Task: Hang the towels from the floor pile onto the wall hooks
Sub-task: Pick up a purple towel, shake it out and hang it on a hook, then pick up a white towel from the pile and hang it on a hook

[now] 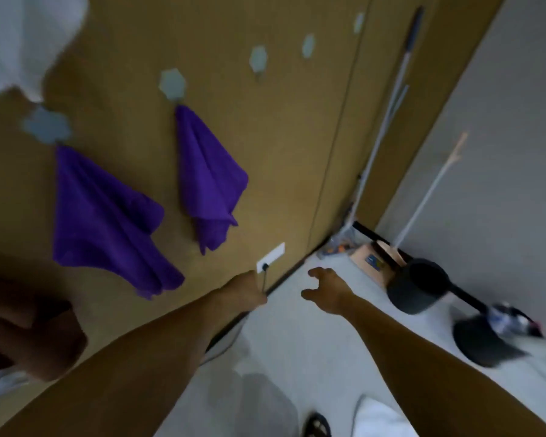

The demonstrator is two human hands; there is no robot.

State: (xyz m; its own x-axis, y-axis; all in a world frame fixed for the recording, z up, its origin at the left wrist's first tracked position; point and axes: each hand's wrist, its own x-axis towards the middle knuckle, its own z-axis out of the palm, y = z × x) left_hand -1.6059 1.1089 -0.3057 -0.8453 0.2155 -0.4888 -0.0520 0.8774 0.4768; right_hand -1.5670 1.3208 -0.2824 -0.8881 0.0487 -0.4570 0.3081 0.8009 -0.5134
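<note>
On the brown wall (281,152) filling the upper left of the frame, two purple towels are seen hung from grey hexagonal hooks (171,83). The left towel (101,216) is draped below the hook nearest the left edge, and the right towel (207,178) below the next one. Three more hooks are ranged toward the upper right.

At the lower centre, both bare forearms are stretched toward the foot of the wall. The left hand (246,288) is seen from behind, just beside a black cord (264,279) that hangs from a white outlet plate (271,257). Its fingers are turned away, so it cannot be told whether they are apart or together. The right hand (325,288) is held over the pale floor (297,342), its fingers (316,272) spread and loosely curled, with nothing held.

At the right, a dark bin (418,285) is stood on the floor, and long poles (385,121) are leaned in the corner.
</note>
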